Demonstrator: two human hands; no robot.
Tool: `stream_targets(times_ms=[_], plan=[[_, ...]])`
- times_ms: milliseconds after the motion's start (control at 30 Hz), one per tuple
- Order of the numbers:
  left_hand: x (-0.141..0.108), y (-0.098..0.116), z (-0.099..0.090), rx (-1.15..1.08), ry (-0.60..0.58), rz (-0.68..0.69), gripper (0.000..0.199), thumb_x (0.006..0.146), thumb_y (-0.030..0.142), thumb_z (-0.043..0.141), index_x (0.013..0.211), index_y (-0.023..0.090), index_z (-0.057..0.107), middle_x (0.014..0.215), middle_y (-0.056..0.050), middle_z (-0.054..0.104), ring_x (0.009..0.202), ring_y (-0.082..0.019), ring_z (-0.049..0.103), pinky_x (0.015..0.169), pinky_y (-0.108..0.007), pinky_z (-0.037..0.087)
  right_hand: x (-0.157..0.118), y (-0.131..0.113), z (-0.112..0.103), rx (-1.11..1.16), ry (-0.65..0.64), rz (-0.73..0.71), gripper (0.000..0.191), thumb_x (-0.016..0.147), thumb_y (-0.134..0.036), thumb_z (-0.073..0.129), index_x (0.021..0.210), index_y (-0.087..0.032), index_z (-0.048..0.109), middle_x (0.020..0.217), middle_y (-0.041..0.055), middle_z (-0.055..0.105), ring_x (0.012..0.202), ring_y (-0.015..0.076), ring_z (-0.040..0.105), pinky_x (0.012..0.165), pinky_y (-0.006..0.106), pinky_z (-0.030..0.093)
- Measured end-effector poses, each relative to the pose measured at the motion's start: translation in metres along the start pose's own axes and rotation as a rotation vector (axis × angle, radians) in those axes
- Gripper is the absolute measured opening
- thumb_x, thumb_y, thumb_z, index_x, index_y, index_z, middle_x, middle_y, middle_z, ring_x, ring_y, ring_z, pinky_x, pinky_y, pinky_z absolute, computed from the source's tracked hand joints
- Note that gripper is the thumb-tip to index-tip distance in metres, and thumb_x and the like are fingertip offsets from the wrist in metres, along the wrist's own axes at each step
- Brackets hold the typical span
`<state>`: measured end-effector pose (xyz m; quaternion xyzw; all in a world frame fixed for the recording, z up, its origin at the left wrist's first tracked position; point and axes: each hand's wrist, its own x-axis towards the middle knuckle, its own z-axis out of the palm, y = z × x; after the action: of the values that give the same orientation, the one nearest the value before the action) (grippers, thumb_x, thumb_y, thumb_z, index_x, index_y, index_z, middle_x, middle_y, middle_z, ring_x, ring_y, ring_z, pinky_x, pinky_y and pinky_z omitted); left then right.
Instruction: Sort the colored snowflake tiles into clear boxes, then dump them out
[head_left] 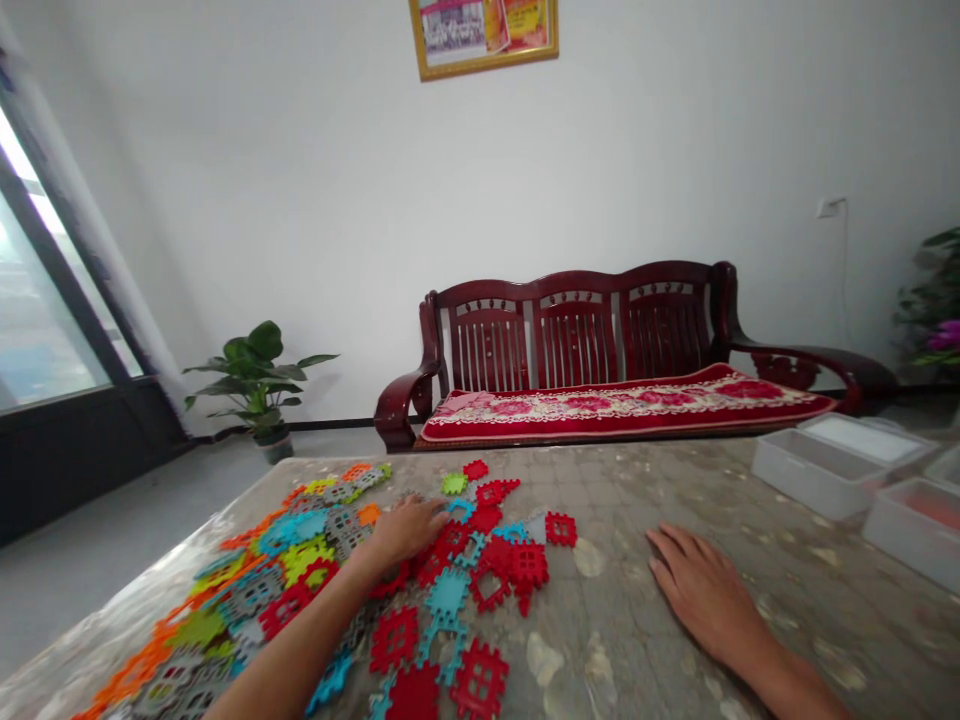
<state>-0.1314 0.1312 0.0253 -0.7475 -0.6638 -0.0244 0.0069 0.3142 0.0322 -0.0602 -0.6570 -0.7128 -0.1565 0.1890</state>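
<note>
Interlocking plastic pieces in red, blue, green, orange and grey lie spread over the left and middle of the patterned tablecloth (585,610). My left hand (407,528) rests on the pieces, fingers pointing right, beside some red and blue ones; whether it grips a piece is hidden. A red square piece (561,529) lies at the right edge of the spread, and a red window-shaped piece (480,680) is near the front. My right hand (697,585) lies flat on the cloth to the right of the pieces, fingers apart, holding nothing.
Translucent plastic boxes (814,470) stand at the table's right side, one with something red inside. Beyond the table is a dark red wooden bench (574,335) with a red floral cover. A potted plant (262,385) stands on the floor at the left.
</note>
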Motion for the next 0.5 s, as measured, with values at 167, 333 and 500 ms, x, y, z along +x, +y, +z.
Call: stream_targets(times_ms=[167,333,500], plan=[[0.047,0.015,-0.017,-0.017,0.055,0.107,0.047,0.103,0.048,0.033,0.140,0.028,0.051,0.149,-0.011,0.049,0.137,-0.034,0.045,0.111,-0.055,0.035,0.000,-0.001,-0.002,0.003,0.010,0.007,0.042,0.093,-0.034,0.040,0.124,-0.021,0.067,0.130,0.0123,0.065,0.119,0.0301,0.059,0.101,0.048,0.046],[0.082,0.045,-0.007,-0.046,-0.033,0.252,0.039,0.096,0.036,0.061,0.131,0.020,0.056,0.139,-0.011,0.054,0.122,-0.028,0.057,0.102,-0.052,0.048,0.001,-0.003,-0.005,0.031,-0.009,0.027,0.042,0.093,-0.033,0.041,0.124,-0.020,0.066,0.132,0.0126,0.064,0.120,0.0299,0.059,0.101,0.048,0.046],[0.061,0.084,0.010,-0.084,-0.072,0.305,0.042,0.100,0.042,0.052,0.138,0.023,0.052,0.146,-0.012,0.050,0.132,-0.031,0.049,0.108,-0.058,0.041,0.002,-0.006,-0.010,0.048,-0.023,0.028,0.042,0.093,-0.031,0.040,0.123,-0.020,0.066,0.132,0.0121,0.065,0.119,0.0296,0.058,0.101,0.047,0.045]])
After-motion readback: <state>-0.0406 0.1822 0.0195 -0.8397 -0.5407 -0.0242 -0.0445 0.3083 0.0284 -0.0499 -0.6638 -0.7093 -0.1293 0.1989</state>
